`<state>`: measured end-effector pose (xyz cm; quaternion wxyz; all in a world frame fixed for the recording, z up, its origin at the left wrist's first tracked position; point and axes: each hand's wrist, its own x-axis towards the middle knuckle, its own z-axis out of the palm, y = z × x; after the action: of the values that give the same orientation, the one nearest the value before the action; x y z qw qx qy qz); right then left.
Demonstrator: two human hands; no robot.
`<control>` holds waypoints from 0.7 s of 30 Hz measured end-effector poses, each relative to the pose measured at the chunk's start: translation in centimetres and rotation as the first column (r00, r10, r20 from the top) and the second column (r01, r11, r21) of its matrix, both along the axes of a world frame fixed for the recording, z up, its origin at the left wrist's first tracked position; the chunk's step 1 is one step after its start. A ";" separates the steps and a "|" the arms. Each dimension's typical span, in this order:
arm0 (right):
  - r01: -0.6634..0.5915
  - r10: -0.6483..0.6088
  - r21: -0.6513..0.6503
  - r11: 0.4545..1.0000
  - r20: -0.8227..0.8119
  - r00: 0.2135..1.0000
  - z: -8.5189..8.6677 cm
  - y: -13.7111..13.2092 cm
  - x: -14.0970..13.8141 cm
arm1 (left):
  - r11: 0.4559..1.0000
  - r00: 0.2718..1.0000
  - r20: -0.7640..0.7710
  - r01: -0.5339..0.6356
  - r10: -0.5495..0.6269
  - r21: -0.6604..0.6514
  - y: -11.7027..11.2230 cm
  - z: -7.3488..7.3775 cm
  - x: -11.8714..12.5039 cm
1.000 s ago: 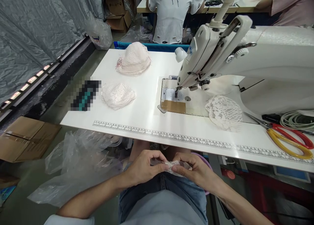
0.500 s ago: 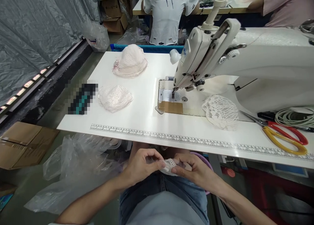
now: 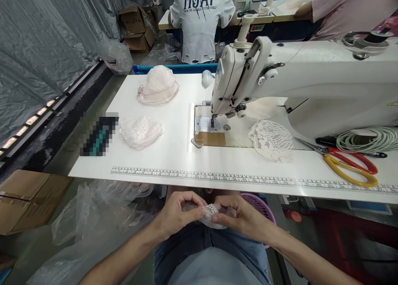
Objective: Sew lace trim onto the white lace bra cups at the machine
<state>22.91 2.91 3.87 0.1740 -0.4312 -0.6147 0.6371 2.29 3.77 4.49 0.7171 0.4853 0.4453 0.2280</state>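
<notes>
Starting at the floor on the left, a flat cardboard box (image 3: pixel 29 196) lies shut, so its contents are hidden. Just beside it a crumpled clear plastic bag (image 3: pixel 93 214) slumps below the near left corner of the desk (image 3: pixel 174 152); what it holds cannot be made out. On the desk, a domed pink lace pile (image 3: pixel 158 86) sits by the far left corner, and a flatter lace piece (image 3: pixel 140 131) lies nearer the left edge, well apart from the pile. Below the desk's near edge, over the lap, the left hand (image 3: pixel 175 214) pinches a small lace scrap (image 3: pixel 211 212) between thumb and curled fingers. The right hand (image 3: pixel 242 218) grips the scrap's other side the same way, so the two hands meet on it. Just behind the right hand, under the desk, a purple basket (image 3: pixel 261 202) shows part of its mesh wall; its inside is hidden. Up on the desk, the sewing machine (image 3: pixel 280 78) stands across the right half. A white fringed lace piece (image 3: pixel 272 140) lies on the desk to the right of the needle. Scissors (image 3: pixel 351 167) with red and yellow handles rest towards the near right corner, and a coiled cable (image 3: pixel 367 139) lies just behind them.
</notes>
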 end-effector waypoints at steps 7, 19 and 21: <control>0.092 -0.117 0.269 0.959 0.077 0.990 2.4 2.0 -2.5 | 0.874 0.916 -0.401 0.198 -0.004 0.443 4.0 6.5 -1.4; -0.088 -0.411 0.826 0.557 0.366 0.835 1.5 11.8 2.9 | 0.635 0.703 -0.653 0.647 -0.282 0.423 23.3 3.1 4.5; -0.186 -0.372 0.905 0.383 0.335 0.865 1.5 12.8 3.8 | 0.614 0.694 -0.653 0.666 -0.302 0.424 23.7 2.9 5.2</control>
<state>26.72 15.70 5.37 0.2583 -0.4428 -0.8574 0.0462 7.48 27.43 7.37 0.3951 0.8445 0.3613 0.0113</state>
